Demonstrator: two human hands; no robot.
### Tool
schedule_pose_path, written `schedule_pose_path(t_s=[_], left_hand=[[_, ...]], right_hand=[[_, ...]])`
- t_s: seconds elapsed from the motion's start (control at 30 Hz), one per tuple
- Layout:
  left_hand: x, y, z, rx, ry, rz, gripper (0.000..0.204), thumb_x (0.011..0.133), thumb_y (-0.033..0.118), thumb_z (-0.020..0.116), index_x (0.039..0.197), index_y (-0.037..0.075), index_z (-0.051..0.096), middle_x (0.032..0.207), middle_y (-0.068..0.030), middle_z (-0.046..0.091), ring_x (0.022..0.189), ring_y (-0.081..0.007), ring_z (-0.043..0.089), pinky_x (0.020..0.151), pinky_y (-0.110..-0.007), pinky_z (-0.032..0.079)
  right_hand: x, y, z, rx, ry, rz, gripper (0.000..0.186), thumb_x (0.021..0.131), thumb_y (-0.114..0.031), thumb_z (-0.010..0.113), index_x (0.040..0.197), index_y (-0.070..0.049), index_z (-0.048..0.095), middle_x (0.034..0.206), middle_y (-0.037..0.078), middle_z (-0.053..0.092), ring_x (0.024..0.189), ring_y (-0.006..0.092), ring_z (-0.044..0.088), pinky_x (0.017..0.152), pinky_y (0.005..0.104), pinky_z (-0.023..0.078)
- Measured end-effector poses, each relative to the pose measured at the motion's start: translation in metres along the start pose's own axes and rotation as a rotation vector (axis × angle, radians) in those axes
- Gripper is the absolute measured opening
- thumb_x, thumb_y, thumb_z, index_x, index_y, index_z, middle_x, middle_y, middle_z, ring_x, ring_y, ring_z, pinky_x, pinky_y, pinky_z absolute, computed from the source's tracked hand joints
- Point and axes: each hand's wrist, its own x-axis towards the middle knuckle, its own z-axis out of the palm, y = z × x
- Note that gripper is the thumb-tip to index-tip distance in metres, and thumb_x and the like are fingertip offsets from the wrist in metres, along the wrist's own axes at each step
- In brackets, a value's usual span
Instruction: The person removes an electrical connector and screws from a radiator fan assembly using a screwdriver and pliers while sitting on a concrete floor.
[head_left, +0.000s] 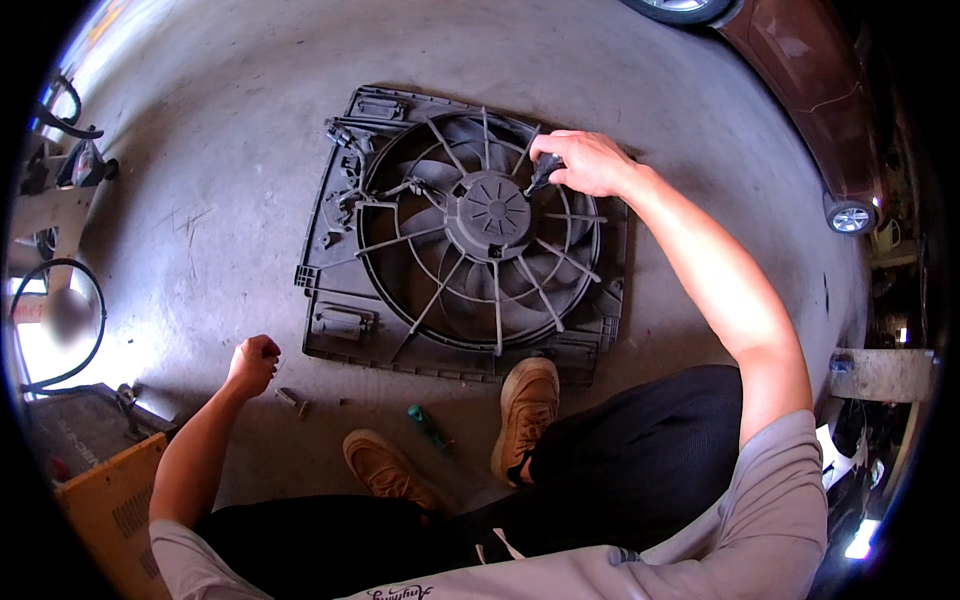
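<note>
Here, dark-lettered shirt [540, 580]; right fingers [562, 144] over fan [494, 215]

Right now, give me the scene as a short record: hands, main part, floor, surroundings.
Right hand: pinching a small dark item above the fan assembly
Left hand: fingers curled, contents unclear
Main part: black fan assembly, lying flat on the floor
Floor: green-handled tool between the left hand and right shoe
Surroundings: reddish-brown car, upper right

Dark script [402, 592] marks the shirt [750, 510]; pale letters [82, 447], the machine [112, 510].
</note>
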Motion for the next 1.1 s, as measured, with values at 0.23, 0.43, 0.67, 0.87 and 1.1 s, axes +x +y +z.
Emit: schedule_pose_path(t_s=[0.23, 0.43, 0.67, 0.87, 1.1], left_hand=[[-0.003, 0.006, -0.001, 0.03, 0.005, 0.007, 0.012, 0.09, -0.002, 0.065, 0.1, -0.002, 0.072, 0.085, -0.0122, 0.076, 0.069, -0.0194, 0.073, 0.062, -0.036, 0.06], [-0.008, 0.01, -0.001, 0.05, -0.011, 0.014, 0.012, 0.09, -0.005, 0.063, 0.1, -0.004, 0.07, 0.087, -0.0128, 0.075, 0.07, -0.0197, 0.073, 0.06, -0.036, 0.061], [0.0, -0.004, 0.003, 0.056, -0.002, 0.045, 0.013, 0.089, -0.004, 0.064, 0.1, -0.003, 0.071, 0.086, -0.0135, 0.075, 0.07, -0.0201, 0.073, 0.062, -0.036, 0.06], [0.001, -0.004, 0.002, 0.066, 0.004, 0.04, 0.014, 0.088, -0.002, 0.065, 0.099, -0.001, 0.073, 0.084, -0.0146, 0.076, 0.071, -0.0225, 0.074, 0.065, -0.038, 0.059], [0.004, -0.001, 0.003, 0.106, -0.01, 0.081, 0.013, 0.089, -0.006, 0.064, 0.101, -0.003, 0.071, 0.088, -0.0133, 0.076, 0.07, -0.0191, 0.073, 0.061, -0.035, 0.061]], right_hand=[[0.007, -0.005, -0.003, -0.072, -0.067, 0.012, 0.034, 0.093, -0.038, 0.075, 0.112, -0.012, 0.067, 0.093, 0.018, 0.073, 0.096, 0.0401, 0.071, 0.083, 0.0535, 0.054], [0.008, -0.015, -0.003, -0.234, 0.004, 0.104, 0.036, 0.093, -0.041, 0.074, 0.111, -0.011, 0.067, 0.091, 0.018, 0.074, 0.092, 0.0429, 0.071, 0.082, 0.0559, 0.054], [0.005, -0.003, 0.0, -0.063, -0.033, -0.161, 0.034, 0.092, -0.039, 0.075, 0.106, -0.009, 0.066, 0.101, 0.018, 0.074, 0.101, 0.0403, 0.07, 0.084, 0.0525, 0.054], [0.004, -0.017, -0.003, -0.158, -0.098, 0.094, 0.031, 0.09, -0.027, 0.078, 0.112, -0.01, 0.066, 0.109, 0.014, 0.074, 0.108, 0.038, 0.069, 0.087, 0.0508, 0.055], [-0.001, -0.018, -0.005, -0.173, -0.126, 0.104, 0.034, 0.09, -0.022, 0.077, 0.12, -0.01, 0.067, 0.116, 0.013, 0.073, 0.113, 0.0375, 0.069, 0.09, 0.0495, 0.056]])
